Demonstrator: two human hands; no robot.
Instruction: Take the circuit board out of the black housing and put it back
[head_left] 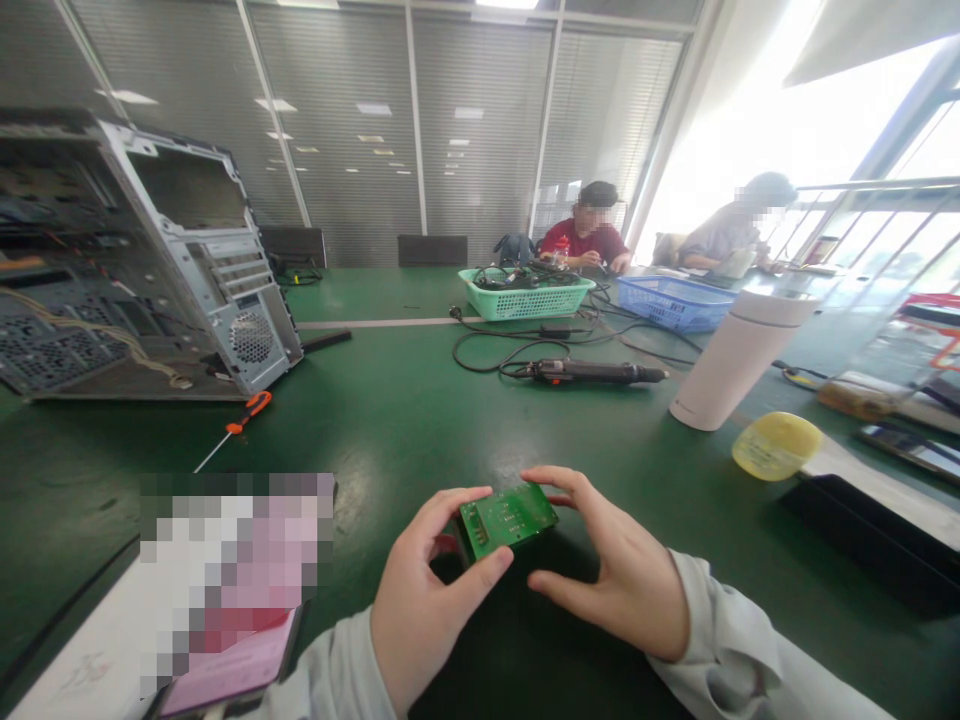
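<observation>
In the head view, a small green circuit board (510, 518) is held low over the green table, its flat face with solder points turned up. My left hand (435, 580) grips it from the left, thumb on the near edge and fingers along the far left side. My right hand (619, 570) is at the board's right end, thumb and fingers spread apart. Its index fingertip is at the far right corner; I cannot tell whether it touches. The underside of the board is hidden.
An open computer case (247, 290) stands at left, with an orange-handled screwdriver (247, 412) before it. An electric screwdriver (592, 372), green basket (532, 300), blue basket (667, 305), pink bottle (739, 360) and yellow container (778, 446) lie beyond. Two people sit at the back right.
</observation>
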